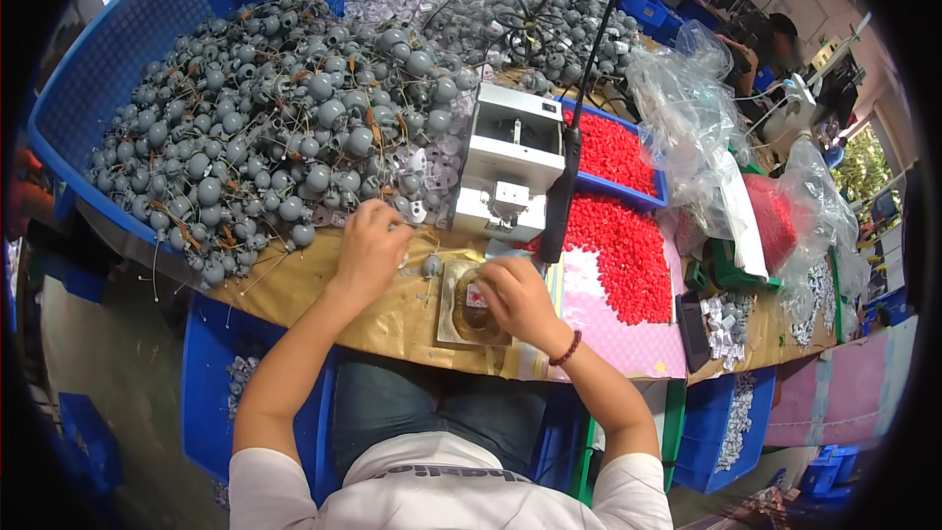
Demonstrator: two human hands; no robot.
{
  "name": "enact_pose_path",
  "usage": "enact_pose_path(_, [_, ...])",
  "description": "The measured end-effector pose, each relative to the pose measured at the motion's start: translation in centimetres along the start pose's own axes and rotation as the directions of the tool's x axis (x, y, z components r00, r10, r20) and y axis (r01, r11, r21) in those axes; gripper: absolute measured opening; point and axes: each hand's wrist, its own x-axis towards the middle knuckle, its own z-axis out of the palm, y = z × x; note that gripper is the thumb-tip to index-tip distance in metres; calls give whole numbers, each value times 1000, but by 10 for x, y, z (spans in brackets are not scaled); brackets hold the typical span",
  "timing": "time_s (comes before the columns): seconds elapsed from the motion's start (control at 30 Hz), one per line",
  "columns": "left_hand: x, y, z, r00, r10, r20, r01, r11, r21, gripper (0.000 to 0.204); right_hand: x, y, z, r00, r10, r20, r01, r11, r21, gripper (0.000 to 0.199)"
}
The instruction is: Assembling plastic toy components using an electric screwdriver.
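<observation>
My left hand (368, 250) is at the near edge of a big heap of grey ball-shaped parts with thin wires (319, 88). Its fingers are curled together, with a bit of grey and white showing at the tips; what they hold is too small to name. My right hand (515, 299) bends over a square metal block with a round brownish centre (456, 319), fingers pinched at its top. A small white piece with a red mark (476, 296) lies on that centre beside the fingertips. One loose grey ball part (432, 265) rests on the brown paper between my hands.
A white boxy machine (510, 152) stands beyond the block. To its right are red small parts (613, 255) in a pile and in a blue tray (662, 201). A dark phone-like slab (692, 329), plastic bags (687, 103) and a large blue basket (74, 88) surround the work spot.
</observation>
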Motion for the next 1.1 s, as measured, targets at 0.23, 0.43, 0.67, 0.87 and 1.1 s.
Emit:
enact_pose_path(0.23, [-42,-2,-21,991,-135,-12,135,991,-17,13,79,2,83,986,60,155,8,913,-408,16])
enact_pose_path(0.43, [-68,11,-17,983,-183,4,182,976,-121,26,83,3,87,999,12,31,-3,966,-258,12])
enact_pose_path(0.67, [-51,47,-10,977,-140,-162,90,954,-285,77,80,-28,9,959,282,22,-258,843,472,18])
enact_pose_path(0.87, [-21,77,-20,984,-28,-176,-60,881,-470,78,58,-53,-51,831,218,512,-554,249,794,27])
enact_pose_path(1.1, [-45,85,-29,949,-135,284,300,655,-693,45,-7,-17,-32,925,271,267,-363,835,412,24])
